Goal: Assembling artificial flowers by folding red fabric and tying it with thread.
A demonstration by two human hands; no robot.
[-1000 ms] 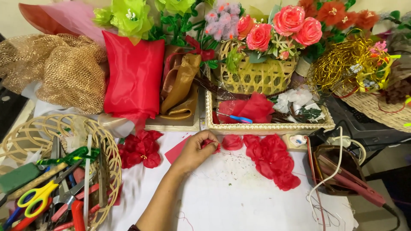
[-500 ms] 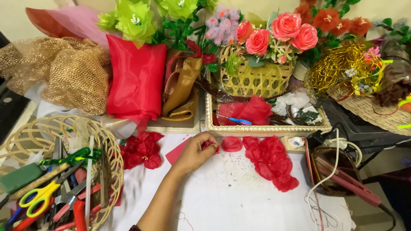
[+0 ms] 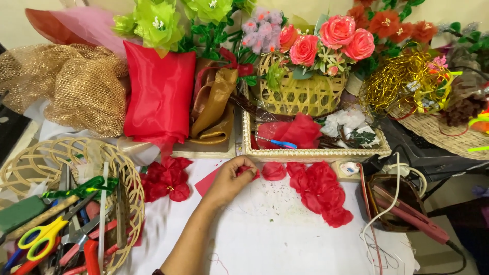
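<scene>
My left hand (image 3: 226,182) reaches in from the bottom edge over the white table (image 3: 270,239). Its fingertips are pinched on a small red fabric petal (image 3: 248,171) just in front of the cream tray (image 3: 316,153). Beside it to the right lie one more red petal (image 3: 274,171) and a heap of several red petals (image 3: 321,191). A finished red fabric flower (image 3: 165,179) rests left of the hand, and a flat red paper piece (image 3: 205,181) pokes out from under it. My right hand is out of view.
A woven basket (image 3: 127,178) at the left holds yellow-handled scissors (image 3: 43,235), pliers and other tools. Red cloth (image 3: 160,97), gold mesh (image 3: 76,86), gold ribbon (image 3: 216,107) and artificial flower baskets (image 3: 300,91) line the back. A small bowl (image 3: 392,203) and white cables (image 3: 395,193) sit at the right.
My left hand has stayed nearly in place by the tray, its fingers working on the red petal. The view has shifted slightly.
</scene>
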